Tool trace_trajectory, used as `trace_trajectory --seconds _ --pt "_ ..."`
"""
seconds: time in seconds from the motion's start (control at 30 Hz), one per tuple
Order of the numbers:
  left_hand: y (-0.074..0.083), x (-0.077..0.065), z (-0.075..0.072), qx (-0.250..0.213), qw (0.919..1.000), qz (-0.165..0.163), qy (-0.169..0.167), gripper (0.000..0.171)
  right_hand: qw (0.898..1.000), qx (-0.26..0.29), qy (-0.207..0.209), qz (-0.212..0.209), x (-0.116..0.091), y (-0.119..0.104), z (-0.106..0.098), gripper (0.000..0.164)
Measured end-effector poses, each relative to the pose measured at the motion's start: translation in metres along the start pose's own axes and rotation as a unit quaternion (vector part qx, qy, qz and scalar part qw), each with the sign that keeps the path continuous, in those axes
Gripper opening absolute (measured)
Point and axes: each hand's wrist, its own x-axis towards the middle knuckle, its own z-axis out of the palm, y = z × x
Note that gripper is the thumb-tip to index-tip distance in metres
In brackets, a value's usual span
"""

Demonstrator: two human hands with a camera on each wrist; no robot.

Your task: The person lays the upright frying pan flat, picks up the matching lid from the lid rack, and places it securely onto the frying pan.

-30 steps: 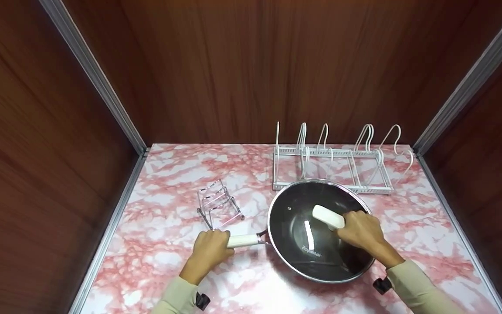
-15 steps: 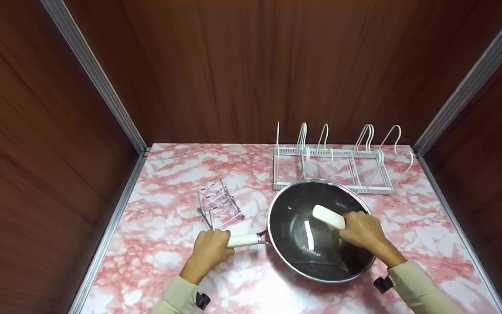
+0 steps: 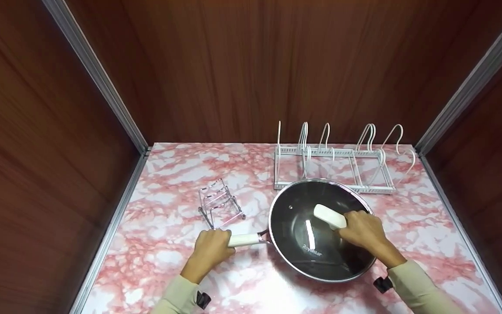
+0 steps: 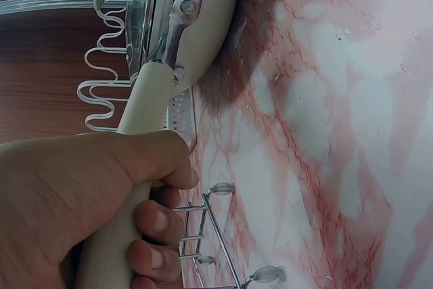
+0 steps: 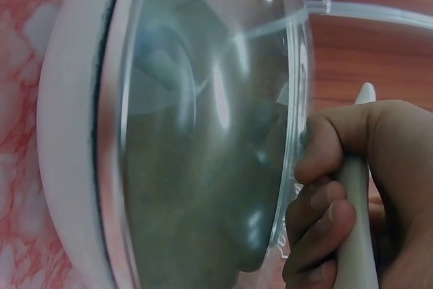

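Note:
A cream wok (image 4: 210, 25) with a long pale handle (image 3: 244, 240) stands at the middle right of the marbled table. Covering it is a glass lid (image 3: 296, 235) with a metal rim and a cream handle (image 3: 329, 216). My left hand (image 3: 211, 248) grips the wok's handle, fingers curled under it and thumb along it in the left wrist view. My right hand (image 3: 362, 229) holds the lid's handle, its fingers wrapped around the grip in the right wrist view. In the head view the lid covers most of the wok's body.
Behind the wok stands a white wire pan rack (image 3: 334, 188) with upright loops, overlapped by the lid's far edge. A small chrome wire rack (image 3: 220, 203) sits just beyond my left hand. Wood-grain panels (image 3: 251, 69) enclose the table (image 3: 181, 165) on three sides.
Both hands keep their grips, and the wok and lid stay in place. The whole head view has shifted very slightly.

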Motion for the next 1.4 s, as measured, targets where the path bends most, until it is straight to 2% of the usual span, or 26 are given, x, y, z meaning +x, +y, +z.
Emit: trace_trajectory --seconds 0.43,0.67,0.97,1.1,1.27,1.4 --pt "0.0 0.0 0.0 -0.001 1.0 -0.003 -0.008 0.031 1.0 -0.004 0.013 -0.006 0.0 0.0 0.001 0.03" --pt "0.001 0.0 -0.002 0.006 0.9999 0.006 0.008 0.034 1.0 -0.004 -0.024 0.0 0.001 0.0 -0.004 0.026" --pt "0.0 -0.001 -0.005 -0.011 0.9997 0.013 -0.016 0.032 0.997 0.018 -0.073 -0.009 -0.002 0.004 -0.011 0.033" --pt "-0.001 0.0 -0.007 -0.027 0.9991 0.027 -0.021 0.032 0.995 0.029 -0.097 -0.011 -0.002 0.005 -0.016 0.037" --pt "-0.003 0.001 -0.011 -0.064 0.9967 0.03 -0.042 0.028 0.991 0.059 -0.117 -0.031 -0.003 0.008 -0.023 0.049" --pt "-0.005 0.003 -0.016 -0.106 0.9919 0.023 -0.065 0.025 0.987 0.078 -0.131 -0.055 -0.003 0.01 -0.028 0.047"
